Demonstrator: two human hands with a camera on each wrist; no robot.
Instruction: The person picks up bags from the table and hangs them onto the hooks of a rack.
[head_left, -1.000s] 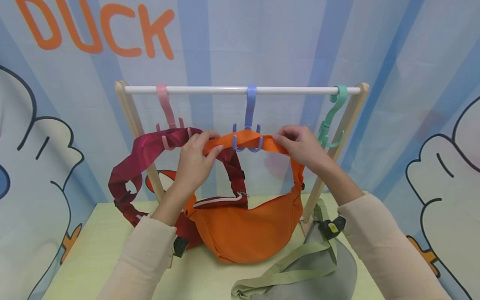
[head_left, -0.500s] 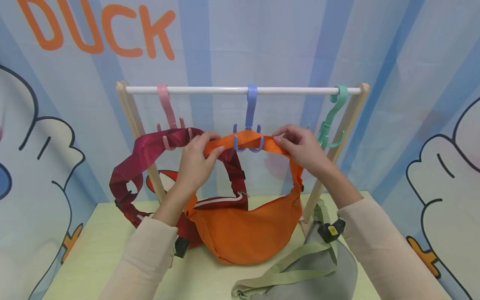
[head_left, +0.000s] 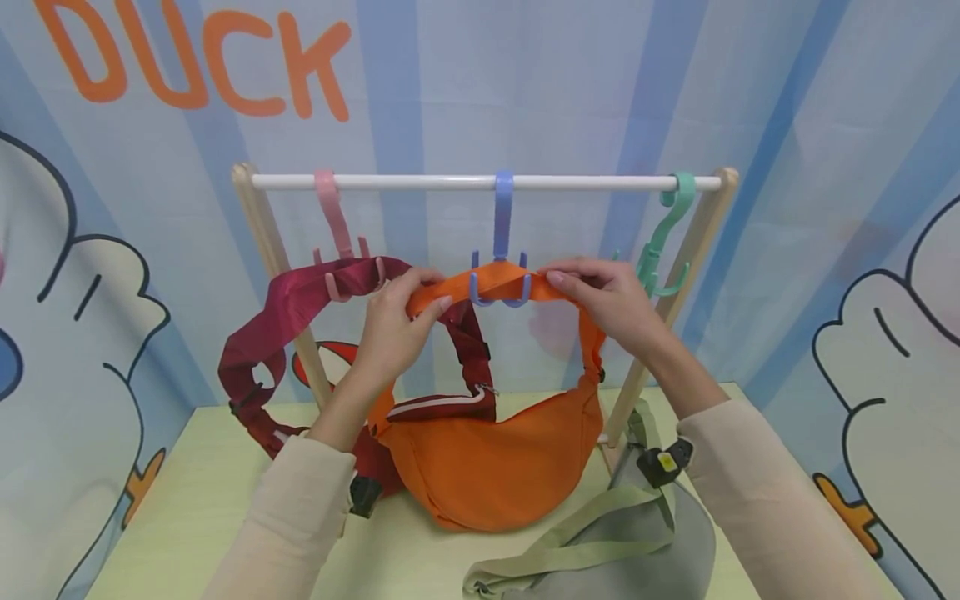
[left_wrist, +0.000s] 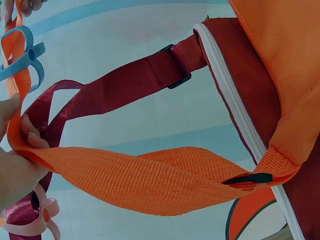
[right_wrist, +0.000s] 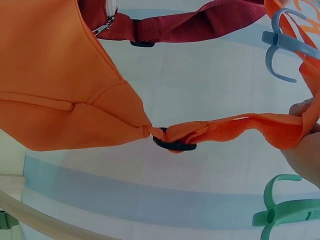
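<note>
An orange sling bag (head_left: 495, 467) hangs by its strap (head_left: 498, 273), which lies across the prongs of the blue hook (head_left: 502, 217) at mid-rail. Left of that hook, my left hand (head_left: 397, 329) pinches the strap between thumb and fingers. To the right of it, my right hand (head_left: 607, 300) pinches the strap too. The left wrist view shows the orange strap (left_wrist: 135, 180) running from the left hand down to a black buckle (left_wrist: 250, 178). In the right wrist view, the strap (right_wrist: 225, 129) sags slightly between the right hand (right_wrist: 307, 150) and the bag (right_wrist: 65, 80).
A dark red bag's strap (head_left: 281, 304) hangs on the pink hook (head_left: 332, 212). The green hook (head_left: 663, 229) is at the right of the white rail (head_left: 427, 181). A grey-green bag (head_left: 645, 542) lies on the pale table (head_left: 172, 500), front right.
My right hand's fingers have straightened a little along the strap. The blue hook has shifted slightly to the right. My left hand has barely moved.
</note>
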